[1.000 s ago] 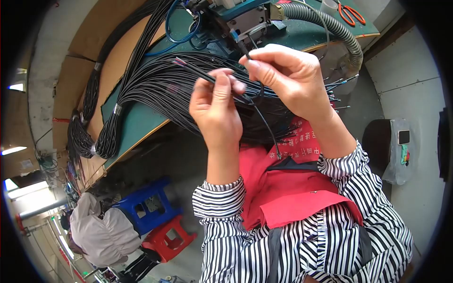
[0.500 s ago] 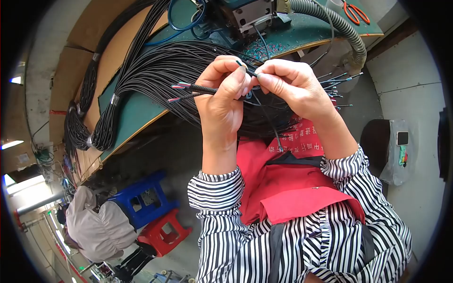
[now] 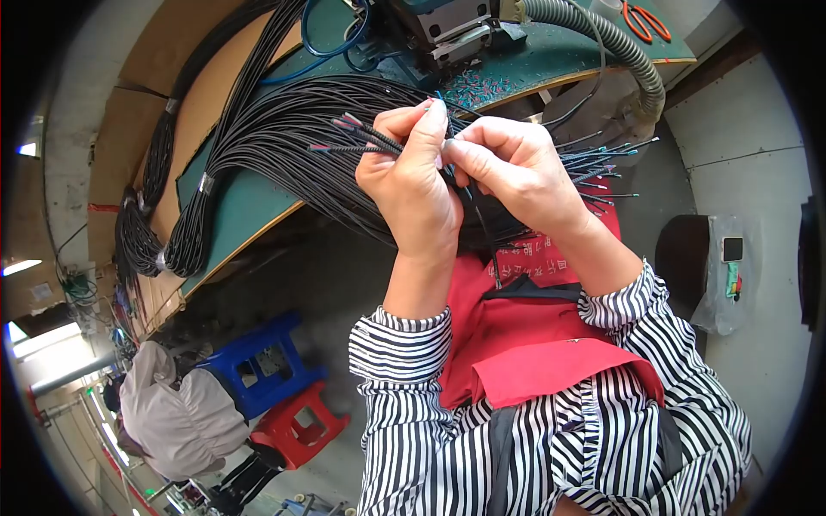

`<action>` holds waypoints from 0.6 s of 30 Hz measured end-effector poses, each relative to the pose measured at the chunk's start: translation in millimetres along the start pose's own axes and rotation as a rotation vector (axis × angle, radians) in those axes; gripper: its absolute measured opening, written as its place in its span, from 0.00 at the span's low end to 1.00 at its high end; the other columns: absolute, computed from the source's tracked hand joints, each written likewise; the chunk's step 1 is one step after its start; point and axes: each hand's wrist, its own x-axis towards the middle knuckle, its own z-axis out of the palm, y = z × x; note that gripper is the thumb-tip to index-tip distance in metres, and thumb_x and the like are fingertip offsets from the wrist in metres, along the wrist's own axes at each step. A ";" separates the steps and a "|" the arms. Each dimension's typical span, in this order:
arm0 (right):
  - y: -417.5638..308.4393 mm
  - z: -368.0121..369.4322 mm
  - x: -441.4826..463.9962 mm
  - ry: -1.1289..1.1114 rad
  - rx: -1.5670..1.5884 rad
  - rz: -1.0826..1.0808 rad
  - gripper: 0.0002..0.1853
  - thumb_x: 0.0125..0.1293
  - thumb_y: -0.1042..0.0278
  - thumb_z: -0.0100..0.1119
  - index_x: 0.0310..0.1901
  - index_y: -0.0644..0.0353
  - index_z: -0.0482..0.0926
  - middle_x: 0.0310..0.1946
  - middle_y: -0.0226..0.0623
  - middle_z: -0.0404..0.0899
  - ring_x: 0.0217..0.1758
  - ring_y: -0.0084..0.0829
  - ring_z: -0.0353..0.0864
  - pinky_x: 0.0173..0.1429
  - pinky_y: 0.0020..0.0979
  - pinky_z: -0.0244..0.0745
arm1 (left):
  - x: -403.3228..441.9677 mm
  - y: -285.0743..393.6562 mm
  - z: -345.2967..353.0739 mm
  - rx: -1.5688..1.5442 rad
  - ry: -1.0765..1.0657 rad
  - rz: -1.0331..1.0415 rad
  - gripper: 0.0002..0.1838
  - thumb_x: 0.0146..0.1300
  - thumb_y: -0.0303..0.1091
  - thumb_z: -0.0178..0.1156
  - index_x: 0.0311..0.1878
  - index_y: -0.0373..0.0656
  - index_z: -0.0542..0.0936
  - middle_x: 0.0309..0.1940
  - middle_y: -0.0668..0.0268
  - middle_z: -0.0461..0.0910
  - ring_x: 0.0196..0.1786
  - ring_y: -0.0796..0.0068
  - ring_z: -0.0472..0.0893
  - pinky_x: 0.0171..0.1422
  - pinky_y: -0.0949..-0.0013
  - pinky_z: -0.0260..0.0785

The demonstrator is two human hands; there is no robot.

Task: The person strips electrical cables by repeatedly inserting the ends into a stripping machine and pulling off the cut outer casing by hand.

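Observation:
Several black cables (image 3: 366,138) with coloured wire ends stick out on the left side of my left hand (image 3: 416,176), which is closed around them. Its thumb and index finger also pinch a cable end with a small blue tip. My right hand (image 3: 518,168) touches it, thumb and index finger pinched on a black cable just below that tip. Behind and below both hands lies a large bundle of black cables (image 3: 292,129), tied at the left, with stripped coloured ends fanning out to the right.
On the green table (image 3: 245,219) stands a machine (image 3: 452,30) with wire scraps (image 3: 477,88) before it. A grey hose (image 3: 602,43) and orange-handled scissors (image 3: 645,23) are at the upper right. Blue (image 3: 297,361) and red stools (image 3: 323,426) and a person (image 3: 176,413) are lower left.
My right hand has moved left and down, up against my left hand. More cable ends now show in my left hand than a second ago, and the cable is clear of the machine.

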 end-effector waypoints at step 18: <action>16.7 -26.9 43.7 0.257 0.359 0.244 0.07 0.58 0.68 0.55 0.27 0.63 0.76 0.18 0.25 0.72 0.15 0.11 0.62 0.17 0.13 0.51 | 27.4 2.5 -11.4 -0.269 -0.008 -0.219 0.06 0.57 0.30 0.53 0.32 0.37 0.73 0.21 0.70 0.69 0.19 0.83 0.62 0.26 0.78 0.54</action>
